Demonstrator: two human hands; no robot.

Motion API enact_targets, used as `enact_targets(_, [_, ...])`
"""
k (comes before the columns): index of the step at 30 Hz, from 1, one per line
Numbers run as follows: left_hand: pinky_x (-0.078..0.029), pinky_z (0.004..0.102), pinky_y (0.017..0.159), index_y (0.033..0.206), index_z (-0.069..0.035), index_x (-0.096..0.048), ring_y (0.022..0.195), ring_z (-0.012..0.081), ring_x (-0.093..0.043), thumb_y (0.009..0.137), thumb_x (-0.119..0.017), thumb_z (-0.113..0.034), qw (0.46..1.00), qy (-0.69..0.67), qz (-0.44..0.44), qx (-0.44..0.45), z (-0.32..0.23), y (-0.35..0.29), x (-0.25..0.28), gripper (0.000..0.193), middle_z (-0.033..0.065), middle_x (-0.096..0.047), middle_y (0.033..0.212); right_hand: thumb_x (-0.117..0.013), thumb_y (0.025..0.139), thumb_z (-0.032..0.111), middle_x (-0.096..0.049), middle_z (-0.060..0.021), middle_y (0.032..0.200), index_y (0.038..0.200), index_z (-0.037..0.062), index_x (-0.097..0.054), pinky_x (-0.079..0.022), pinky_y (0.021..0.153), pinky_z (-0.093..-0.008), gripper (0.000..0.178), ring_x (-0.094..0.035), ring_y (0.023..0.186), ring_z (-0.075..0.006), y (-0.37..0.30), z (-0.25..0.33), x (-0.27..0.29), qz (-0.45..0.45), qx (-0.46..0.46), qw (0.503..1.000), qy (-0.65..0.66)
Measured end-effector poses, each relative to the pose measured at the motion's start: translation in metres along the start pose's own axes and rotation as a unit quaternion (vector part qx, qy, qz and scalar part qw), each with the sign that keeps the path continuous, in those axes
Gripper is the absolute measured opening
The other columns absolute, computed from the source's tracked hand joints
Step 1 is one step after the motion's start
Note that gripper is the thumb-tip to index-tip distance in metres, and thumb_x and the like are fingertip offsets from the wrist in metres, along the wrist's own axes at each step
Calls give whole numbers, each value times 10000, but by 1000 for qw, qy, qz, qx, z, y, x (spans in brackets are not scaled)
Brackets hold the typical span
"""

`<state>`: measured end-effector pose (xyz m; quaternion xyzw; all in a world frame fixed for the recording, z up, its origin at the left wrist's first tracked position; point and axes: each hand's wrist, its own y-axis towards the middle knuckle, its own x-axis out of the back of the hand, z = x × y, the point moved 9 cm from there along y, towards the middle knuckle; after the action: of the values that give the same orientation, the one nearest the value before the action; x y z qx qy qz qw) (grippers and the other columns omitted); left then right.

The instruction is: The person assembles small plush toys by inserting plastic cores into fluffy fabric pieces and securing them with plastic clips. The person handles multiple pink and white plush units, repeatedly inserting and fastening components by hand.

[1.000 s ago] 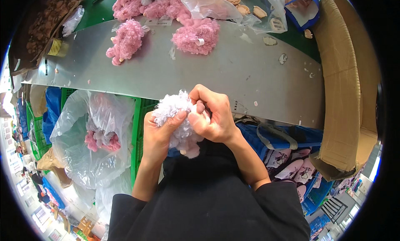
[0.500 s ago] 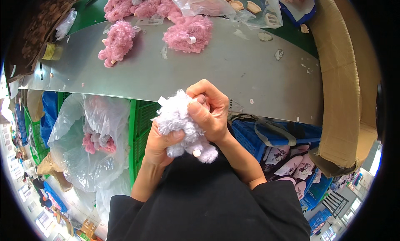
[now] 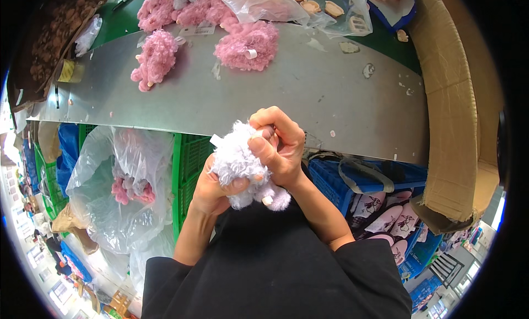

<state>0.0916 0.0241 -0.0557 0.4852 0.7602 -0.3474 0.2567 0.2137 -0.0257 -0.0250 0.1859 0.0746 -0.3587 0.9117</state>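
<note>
A curly light-grey plush toy (image 3: 238, 160) is held between my two hands, just off the near edge of the metal table (image 3: 308, 93). My left hand (image 3: 214, 189) wraps its lower left side, thumb across the fur. My right hand (image 3: 282, 148) is closed on its upper right side, thumb and bent fingers pinching there; what lies inside that pinch is mostly hidden. A white tag sticks out at the toy's upper left, and small feet hang at the bottom. Two pink curly plush toys, one at left (image 3: 155, 60) and one near the middle (image 3: 246, 46), lie on the table.
More pink and grey plush (image 3: 190, 7) is heaped at the back beside a clear bag (image 3: 270, 7). A tall cardboard box (image 3: 449, 98) borders the right. Below the table are a plastic-lined green crate (image 3: 184, 176) and a blue crate (image 3: 330, 184) holding pink printed pieces (image 3: 388, 217).
The grey plush toy has turned slightly in my hands, its lower end shifting up and a little right. Both hands keep their grip.
</note>
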Motion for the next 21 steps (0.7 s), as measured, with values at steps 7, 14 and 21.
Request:
enact_targets(7, [-530,285,848,1230,17,-644,957,128,-675,868,-808,-110,978,171,-105,-54,-50,4,0,417,60,-718,1104,-782,865,182,-591,-16,683,922,26,-695,-412,537,-263,187,-503,593,-105,1,19,8,-35,67,988,-138])
enact_targets(14, [-521,241,791,1142,25,-697,893,84,-665,944,-744,-103,959,216,-152,-104,-49,8,-2,240,38,-739,1021,-923,712,295,-655,-24,715,853,52,-696,-460,533,-295,361,-543,571,-168,2,44,6,-33,141,948,-282])
enact_targets(21, [-519,251,811,1167,27,-685,931,87,-662,937,-746,-85,963,214,-126,-106,-53,8,-4,263,49,-734,1058,-887,736,529,-566,-15,705,961,0,-637,-380,469,-210,627,-502,571,-73,-2,38,8,-33,180,944,-275])
